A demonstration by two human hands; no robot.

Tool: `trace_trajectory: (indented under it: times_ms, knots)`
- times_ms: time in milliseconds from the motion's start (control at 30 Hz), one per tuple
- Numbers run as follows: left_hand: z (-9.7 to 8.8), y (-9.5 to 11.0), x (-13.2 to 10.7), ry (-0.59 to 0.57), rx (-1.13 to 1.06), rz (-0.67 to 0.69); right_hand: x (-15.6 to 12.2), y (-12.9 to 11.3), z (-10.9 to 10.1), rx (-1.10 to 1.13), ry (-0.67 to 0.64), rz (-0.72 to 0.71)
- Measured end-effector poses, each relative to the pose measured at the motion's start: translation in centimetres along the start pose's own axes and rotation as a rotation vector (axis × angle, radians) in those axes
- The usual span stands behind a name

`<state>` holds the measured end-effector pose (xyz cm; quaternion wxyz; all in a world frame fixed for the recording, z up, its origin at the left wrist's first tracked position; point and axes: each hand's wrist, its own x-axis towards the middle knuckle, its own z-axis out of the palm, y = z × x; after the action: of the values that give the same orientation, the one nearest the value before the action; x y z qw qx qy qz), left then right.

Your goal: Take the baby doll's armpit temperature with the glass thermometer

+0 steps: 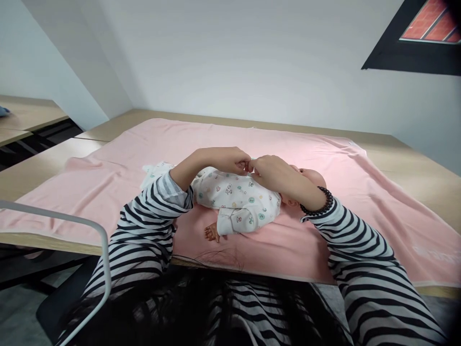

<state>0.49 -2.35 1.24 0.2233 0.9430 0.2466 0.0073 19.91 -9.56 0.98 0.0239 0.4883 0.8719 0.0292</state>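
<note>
Left hand (230, 162) and right hand (275, 174) look pinched shut on the doll's white printed cotton onesie (237, 197), far side; keeping the fabric taut probably helps.

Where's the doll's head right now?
Head view, right of centre: the doll's head lies on the pink blanket, partly hidden behind the right hand and its bead bracelet.

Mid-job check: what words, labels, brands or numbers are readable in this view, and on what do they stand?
Nothing reads clearly.
pink blanket: faint white marking near its right front corner, too blurred to read.
onesie on the doll, pinched by the left hand and right hand: small coloured prints, too small to tell any letters.
</note>
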Motion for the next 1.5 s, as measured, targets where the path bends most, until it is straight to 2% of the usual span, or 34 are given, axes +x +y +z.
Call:
trace_trajectory:
  times_ms: [233,400,667,1033,1500]
  knots:
    - [0.39,-0.51,0.53,0.009,0.018,-0.005,0.24,-0.11,0.10,-0.036,-0.012,0.013]
    - [0.36,-0.06,0.49,0.014,0.025,-0.003,0.24,-0.24,0.01,-0.062,-0.048,0.021]
    - [0.43,0.17,0.62,0.016,0.029,0.006,0.53,-0.26,0.30,-0.088,-0.012,-0.005]
    - [0.03,0.31,0.16,-0.044,0.008,-0.041,0.26,0.27,0.44,-0.035,-0.021,-0.026]
    - [0.89,-0.22,1.00,-0.067,0.043,-0.023,0.84,-0.23,0.73,-0.120,-0.068,-0.020]
